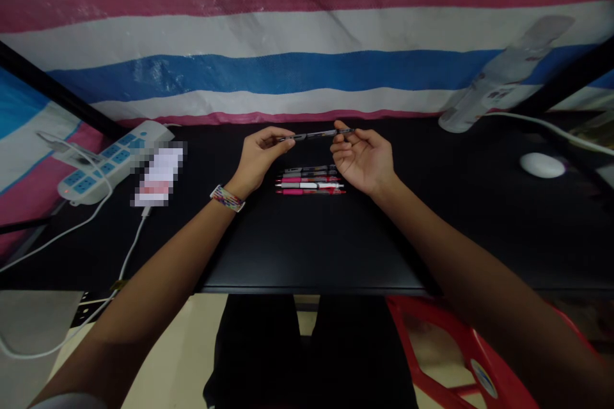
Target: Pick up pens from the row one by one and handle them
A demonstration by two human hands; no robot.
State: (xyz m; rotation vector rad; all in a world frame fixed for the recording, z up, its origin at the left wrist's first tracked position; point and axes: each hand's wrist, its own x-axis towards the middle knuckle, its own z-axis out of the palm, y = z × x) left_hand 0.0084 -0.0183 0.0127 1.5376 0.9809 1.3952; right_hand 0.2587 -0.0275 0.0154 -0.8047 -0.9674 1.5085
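A dark pen [316,135] is held level between my two hands, above the back part of the black table [307,243]. The fingers and thumb of my left hand [259,156] pinch its left end. Around its right end close the fingertips of my right hand [365,160], palm turned up. Just below the held pen, several pens lie side by side on the table. Among them are a dark pen [309,173], a white and grey pen [311,185] and a pink and red pen [307,192]. My right hand partly hides the right ends of the farther ones.
At the left are a power strip [112,163] with white cables and a blurred-out phone [160,177] on a charging lead. To the right stand a clear bottle [503,80] and a white mouse [542,165]. A striped sheet [307,70] hangs behind; a red stool [446,345] is below.
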